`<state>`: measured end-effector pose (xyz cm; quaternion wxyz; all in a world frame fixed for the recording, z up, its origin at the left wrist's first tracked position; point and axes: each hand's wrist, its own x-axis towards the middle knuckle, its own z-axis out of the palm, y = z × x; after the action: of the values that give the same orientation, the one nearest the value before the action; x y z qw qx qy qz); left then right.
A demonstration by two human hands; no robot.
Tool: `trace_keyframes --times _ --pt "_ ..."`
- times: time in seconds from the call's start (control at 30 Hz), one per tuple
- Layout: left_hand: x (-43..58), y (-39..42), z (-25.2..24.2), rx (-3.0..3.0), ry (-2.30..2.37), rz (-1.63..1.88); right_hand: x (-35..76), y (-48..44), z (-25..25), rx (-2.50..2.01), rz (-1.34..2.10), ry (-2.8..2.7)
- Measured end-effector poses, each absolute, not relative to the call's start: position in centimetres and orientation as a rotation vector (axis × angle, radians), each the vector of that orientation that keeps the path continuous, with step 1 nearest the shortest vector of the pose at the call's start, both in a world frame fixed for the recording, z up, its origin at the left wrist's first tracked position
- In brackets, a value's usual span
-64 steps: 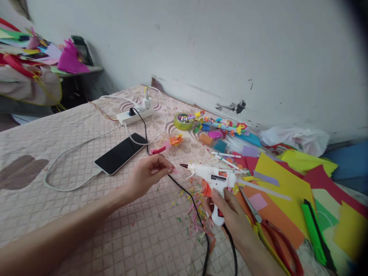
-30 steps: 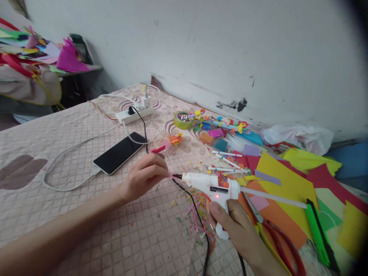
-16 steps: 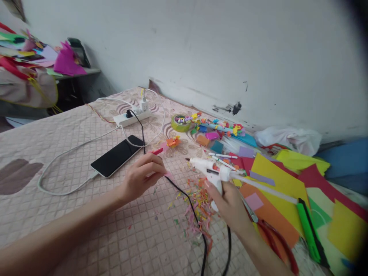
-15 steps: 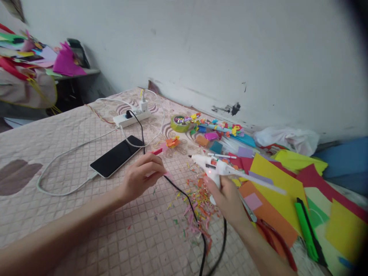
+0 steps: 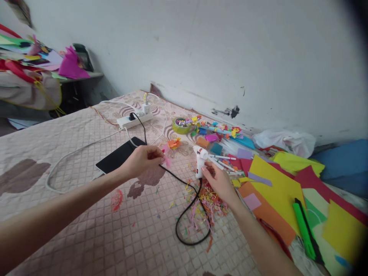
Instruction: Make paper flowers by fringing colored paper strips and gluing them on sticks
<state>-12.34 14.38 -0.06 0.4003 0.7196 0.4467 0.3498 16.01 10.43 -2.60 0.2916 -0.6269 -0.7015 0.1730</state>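
My left hand [image 5: 143,158] is closed in a pinch on a small pink paper piece [image 5: 167,160], held above the bedspread near the phone [image 5: 118,159]. My right hand [image 5: 217,180] grips a white hot glue gun [image 5: 199,158] by its handle, set upright on the bed with a glue stick jutting to the right. The gun's black cord [image 5: 186,207] loops over the cover below it. Paper scraps [image 5: 205,203] lie under my right wrist.
A white power strip [image 5: 134,119] with plugs and white cables sits further back. A green tape roll [image 5: 180,125], markers, coloured paper sheets [image 5: 280,184] and a green cutter [image 5: 304,228] crowd the right. A white wall runs behind; a pile of coloured paper is at far left.
My right hand drew the glue gun away from the pink piece and stood it upright further back. My left hand lifted a little toward the phone, still pinching the piece.
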Motion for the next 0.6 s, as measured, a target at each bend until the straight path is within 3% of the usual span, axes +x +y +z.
trace_keyframes --times 0.2,0.4,0.6 --pt "-12.0 16.3 0.7 1.8 1.086 0.796 14.8 8.0 -1.4 -1.717 0.014 -1.799" --pt "-11.5 16.3 1.2 1.747 1.081 0.764 9.3 8.7 0.3 -1.416 0.68 -1.809" --pt "-11.6 16.4 0.9 1.877 1.065 0.773 6.7 12.2 -0.4 -1.454 0.737 -1.761"
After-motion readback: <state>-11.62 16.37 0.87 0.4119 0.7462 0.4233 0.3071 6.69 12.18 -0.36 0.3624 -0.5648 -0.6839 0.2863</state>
